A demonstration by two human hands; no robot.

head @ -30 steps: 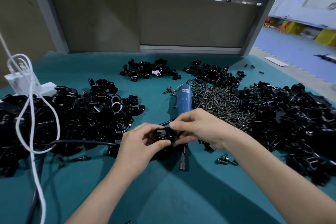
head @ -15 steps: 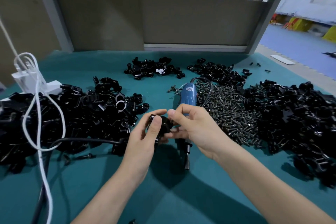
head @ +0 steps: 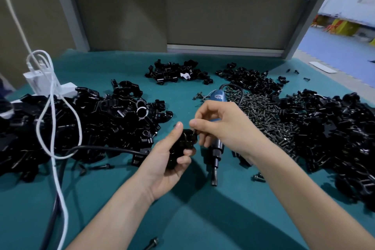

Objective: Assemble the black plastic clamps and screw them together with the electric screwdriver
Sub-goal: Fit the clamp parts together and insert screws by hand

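My left hand (head: 168,160) grips a black plastic clamp (head: 182,145) above the green table, thumb along its left side and fingers curled under it. My right hand (head: 221,128) pinches a small dark screw (head: 195,131) at the clamp's upper right corner. The blue electric screwdriver (head: 216,148) lies on the table just behind and below my right hand, its bit pointing toward me. A heap of loose screws (head: 263,115) lies to the right of it.
Large piles of black clamp parts lie at the left (head: 81,124) and right (head: 334,132), smaller ones at the back (head: 176,72). A white cable (head: 53,128) and a black cord (head: 101,148) cross the left side. Stray screws (head: 152,243) lie on the green table (head: 203,219).
Both hands have lifted the clamp a little and turned it. My right fingers have shifted from the clamp's face to pinching a screw at its upper edge.
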